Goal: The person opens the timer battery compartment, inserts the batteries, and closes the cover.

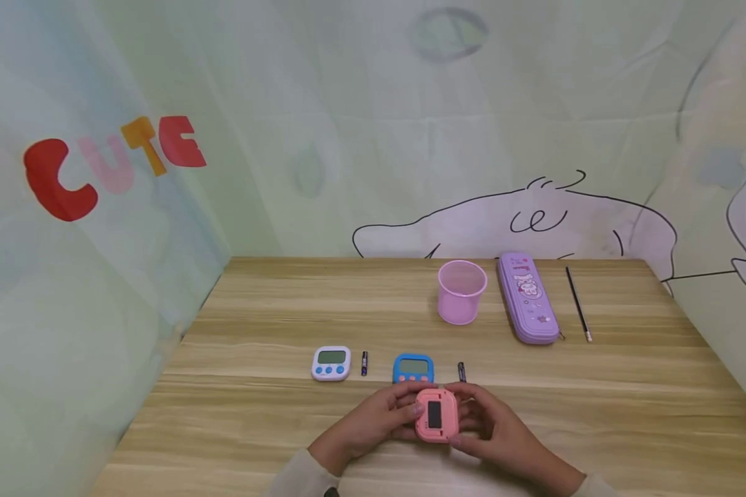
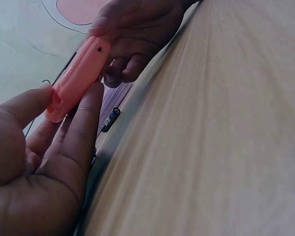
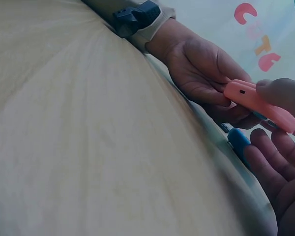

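Observation:
Between my two hands is a pink digital timer (image 1: 450, 414), its back turned up toward the head camera and a dark rectangle showing on it. My left hand (image 1: 382, 417) grips the left side, thumb on the back and fingers underneath. At the opposite side my right hand (image 1: 500, 431) holds the timer with its thumb by the near corner. The left wrist view shows the timer (image 2: 78, 78) edge-on, raised off the table. Just beyond the hands lie a blue timer (image 1: 413, 366), partly covered, and a small dark battery (image 1: 462, 371).
A white timer (image 1: 331, 364) and another battery (image 1: 365, 363) lie to the left on the wooden table (image 1: 236, 421). Farther back stand a pink cup (image 1: 458, 307), a purple pencil case (image 1: 527, 297) and a black pencil (image 1: 577, 301). Printed cloth walls enclose the table.

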`<state>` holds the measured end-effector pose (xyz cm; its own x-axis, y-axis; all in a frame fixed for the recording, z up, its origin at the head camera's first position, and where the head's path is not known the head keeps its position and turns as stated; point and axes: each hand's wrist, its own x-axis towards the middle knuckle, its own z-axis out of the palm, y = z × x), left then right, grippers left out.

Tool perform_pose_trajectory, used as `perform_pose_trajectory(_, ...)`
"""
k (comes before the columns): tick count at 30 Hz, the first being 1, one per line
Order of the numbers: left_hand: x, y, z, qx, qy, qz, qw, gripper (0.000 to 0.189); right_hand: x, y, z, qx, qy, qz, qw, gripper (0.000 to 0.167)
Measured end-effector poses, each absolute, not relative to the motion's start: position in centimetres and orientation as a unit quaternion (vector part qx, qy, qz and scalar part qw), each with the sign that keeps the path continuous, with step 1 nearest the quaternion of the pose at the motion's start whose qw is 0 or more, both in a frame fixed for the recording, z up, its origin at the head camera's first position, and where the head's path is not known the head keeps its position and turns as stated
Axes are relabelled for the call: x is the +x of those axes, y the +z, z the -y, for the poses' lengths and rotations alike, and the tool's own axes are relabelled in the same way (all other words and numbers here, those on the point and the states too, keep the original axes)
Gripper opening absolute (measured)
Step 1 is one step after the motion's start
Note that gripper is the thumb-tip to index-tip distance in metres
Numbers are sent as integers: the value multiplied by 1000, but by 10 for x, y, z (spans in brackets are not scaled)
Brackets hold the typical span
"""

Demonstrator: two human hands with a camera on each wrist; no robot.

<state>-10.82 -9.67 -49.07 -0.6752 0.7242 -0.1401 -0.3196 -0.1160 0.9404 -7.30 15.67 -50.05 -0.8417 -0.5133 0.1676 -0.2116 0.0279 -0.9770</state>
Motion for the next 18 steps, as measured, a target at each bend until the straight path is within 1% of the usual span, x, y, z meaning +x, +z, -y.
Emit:
perform_pose_trajectory(7, -109, -489, 96, 183, 725, -561, 355, 49, -72, -500, -155, -298, -615, -726, 79, 77)
perform_pose_trajectory(10, -109, -490, 96, 184, 727, -559, 353, 49, -72, -499, -155, -302, -603, -735, 66, 76)
perform_pose_trajectory(14, -109, -490, 96, 187, 733, -550, 354, 50, -71, -500, -154, -294, -598, -743, 64, 71)
perform_pose_trajectory(18, -107, -491, 96, 185, 739, -544, 353, 51, -71, -502, -154, -308, -590, -745, 48, 69)
